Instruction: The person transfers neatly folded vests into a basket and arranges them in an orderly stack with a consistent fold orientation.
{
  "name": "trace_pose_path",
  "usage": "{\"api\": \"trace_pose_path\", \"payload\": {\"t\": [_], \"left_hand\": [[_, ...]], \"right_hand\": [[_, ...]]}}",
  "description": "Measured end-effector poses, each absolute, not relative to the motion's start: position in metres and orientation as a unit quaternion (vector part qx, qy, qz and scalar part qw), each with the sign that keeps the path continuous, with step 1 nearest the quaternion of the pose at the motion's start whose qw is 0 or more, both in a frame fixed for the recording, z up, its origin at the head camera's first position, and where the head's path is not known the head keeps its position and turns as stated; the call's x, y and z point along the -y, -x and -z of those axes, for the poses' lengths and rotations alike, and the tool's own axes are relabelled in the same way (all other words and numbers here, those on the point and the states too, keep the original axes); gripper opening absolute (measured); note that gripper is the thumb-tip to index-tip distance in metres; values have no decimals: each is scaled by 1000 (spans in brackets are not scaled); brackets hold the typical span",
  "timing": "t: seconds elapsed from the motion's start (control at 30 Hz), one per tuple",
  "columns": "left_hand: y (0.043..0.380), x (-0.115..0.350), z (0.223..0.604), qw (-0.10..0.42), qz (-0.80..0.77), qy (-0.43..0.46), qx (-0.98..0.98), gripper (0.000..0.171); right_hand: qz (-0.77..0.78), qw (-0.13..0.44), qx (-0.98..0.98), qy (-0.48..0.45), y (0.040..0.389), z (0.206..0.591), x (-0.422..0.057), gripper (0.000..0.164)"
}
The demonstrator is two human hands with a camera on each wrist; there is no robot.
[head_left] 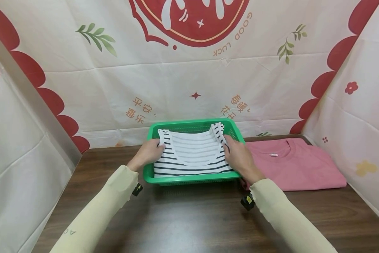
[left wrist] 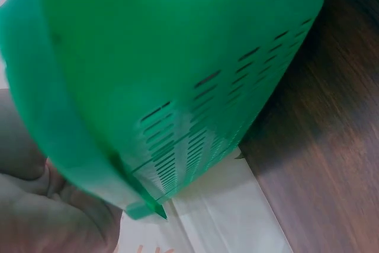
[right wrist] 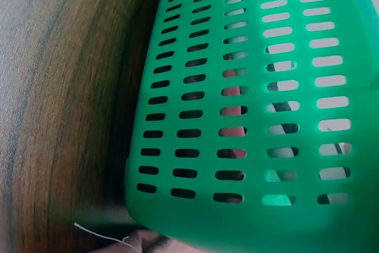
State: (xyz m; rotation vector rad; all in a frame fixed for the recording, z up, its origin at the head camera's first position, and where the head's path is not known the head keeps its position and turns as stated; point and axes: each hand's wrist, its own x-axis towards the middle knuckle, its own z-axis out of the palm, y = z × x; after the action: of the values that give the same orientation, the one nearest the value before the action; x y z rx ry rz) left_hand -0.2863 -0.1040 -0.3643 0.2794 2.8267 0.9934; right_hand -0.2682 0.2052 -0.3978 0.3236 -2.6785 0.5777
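Observation:
A white tank top with dark stripes (head_left: 192,168) lies in a green plastic basket (head_left: 192,181), its scooped neckline toward the back wall. At the top's left shoulder strap, my left hand (head_left: 151,151) grips the fabric, reaching over the basket's left rim. My right hand (head_left: 240,156) holds the right strap, which stands a little raised, with the wrist over the right rim. The left wrist view has part of the left hand (left wrist: 59,211) beside the basket's slotted wall (left wrist: 195,105). In the right wrist view the slotted side (right wrist: 237,99) hides most of the cloth.
Right of the basket, a folded pink T-shirt (head_left: 297,165) lies on the brown wooden table (head_left: 189,218), close by my right forearm. A printed cloth backdrop (head_left: 183,88) stands right behind the basket, with more cloth on both sides.

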Motion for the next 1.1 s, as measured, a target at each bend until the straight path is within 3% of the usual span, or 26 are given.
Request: {"api": "trace_pose_path", "payload": {"t": [0.63, 1.1], "left_hand": [[286, 100, 363, 77, -316, -82, -942, 43], [284, 97, 365, 72, -307, -73, -946, 41]], "right_hand": [[-185, 189, 959, -103, 270, 398, -205, 36], [-173, 190, 961, -99, 270, 398, -205, 34]]}}
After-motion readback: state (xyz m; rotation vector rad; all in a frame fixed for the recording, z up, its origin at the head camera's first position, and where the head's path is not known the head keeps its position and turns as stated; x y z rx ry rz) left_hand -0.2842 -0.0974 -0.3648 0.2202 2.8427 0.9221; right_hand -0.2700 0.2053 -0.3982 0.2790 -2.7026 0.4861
